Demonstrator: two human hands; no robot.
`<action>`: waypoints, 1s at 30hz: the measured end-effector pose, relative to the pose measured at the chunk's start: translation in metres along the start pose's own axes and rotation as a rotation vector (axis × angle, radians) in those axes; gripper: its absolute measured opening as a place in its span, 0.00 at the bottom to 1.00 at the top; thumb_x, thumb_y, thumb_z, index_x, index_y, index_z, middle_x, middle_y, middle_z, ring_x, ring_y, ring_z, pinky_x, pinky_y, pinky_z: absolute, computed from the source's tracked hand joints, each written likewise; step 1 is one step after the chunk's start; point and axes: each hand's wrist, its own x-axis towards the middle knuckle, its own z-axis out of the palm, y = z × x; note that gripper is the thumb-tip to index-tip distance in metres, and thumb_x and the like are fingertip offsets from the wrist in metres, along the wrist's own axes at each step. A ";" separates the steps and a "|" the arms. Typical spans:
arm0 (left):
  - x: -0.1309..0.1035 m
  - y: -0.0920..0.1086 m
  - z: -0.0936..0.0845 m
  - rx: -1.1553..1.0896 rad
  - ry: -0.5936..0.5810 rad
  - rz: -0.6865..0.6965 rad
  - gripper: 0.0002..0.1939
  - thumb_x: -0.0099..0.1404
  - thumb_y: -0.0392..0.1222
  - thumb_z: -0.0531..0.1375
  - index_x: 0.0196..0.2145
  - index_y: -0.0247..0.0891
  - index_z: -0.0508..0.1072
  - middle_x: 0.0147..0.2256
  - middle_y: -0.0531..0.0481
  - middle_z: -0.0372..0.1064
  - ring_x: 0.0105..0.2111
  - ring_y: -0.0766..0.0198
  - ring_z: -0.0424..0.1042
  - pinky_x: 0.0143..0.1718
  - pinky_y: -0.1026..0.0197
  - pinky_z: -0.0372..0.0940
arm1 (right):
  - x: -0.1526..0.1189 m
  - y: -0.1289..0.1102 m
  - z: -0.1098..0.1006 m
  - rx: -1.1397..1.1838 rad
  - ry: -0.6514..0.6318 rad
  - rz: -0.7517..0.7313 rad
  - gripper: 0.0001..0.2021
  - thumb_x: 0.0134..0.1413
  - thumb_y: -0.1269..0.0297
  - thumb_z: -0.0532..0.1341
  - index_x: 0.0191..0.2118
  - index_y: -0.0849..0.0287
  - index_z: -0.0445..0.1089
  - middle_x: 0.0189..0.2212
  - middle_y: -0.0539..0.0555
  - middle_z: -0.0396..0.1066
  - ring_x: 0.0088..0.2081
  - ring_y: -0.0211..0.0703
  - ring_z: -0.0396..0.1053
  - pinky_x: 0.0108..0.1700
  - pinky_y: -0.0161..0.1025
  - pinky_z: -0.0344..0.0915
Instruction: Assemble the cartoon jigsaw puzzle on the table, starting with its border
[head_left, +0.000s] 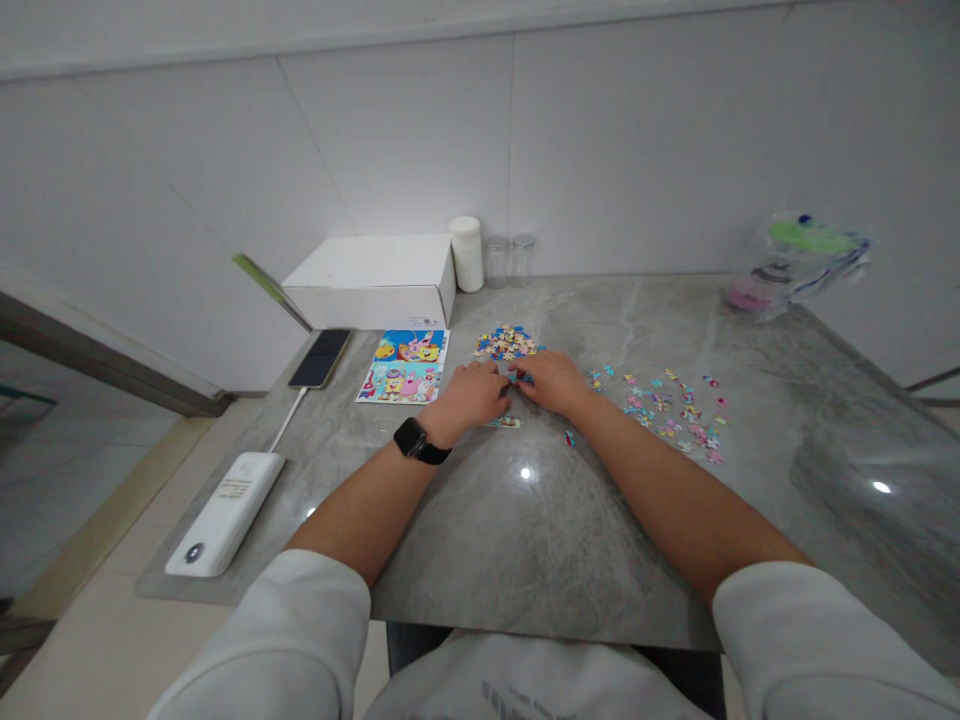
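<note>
Puzzle pieces lie between left hand and right hand, both curled, fingertips close; I cannot confirm grip or long axis.

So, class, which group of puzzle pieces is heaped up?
The pile just right of the picture sheet; the group farther right lies spread out.
</note>
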 end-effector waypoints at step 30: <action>-0.005 0.011 -0.002 -0.026 0.001 -0.031 0.21 0.74 0.53 0.60 0.61 0.47 0.76 0.56 0.38 0.70 0.56 0.43 0.71 0.56 0.43 0.66 | 0.004 0.045 -0.008 0.037 -0.143 0.165 0.09 0.59 0.68 0.67 0.45 0.56 0.81 0.44 0.56 0.81 0.45 0.46 0.76 0.48 0.37 0.67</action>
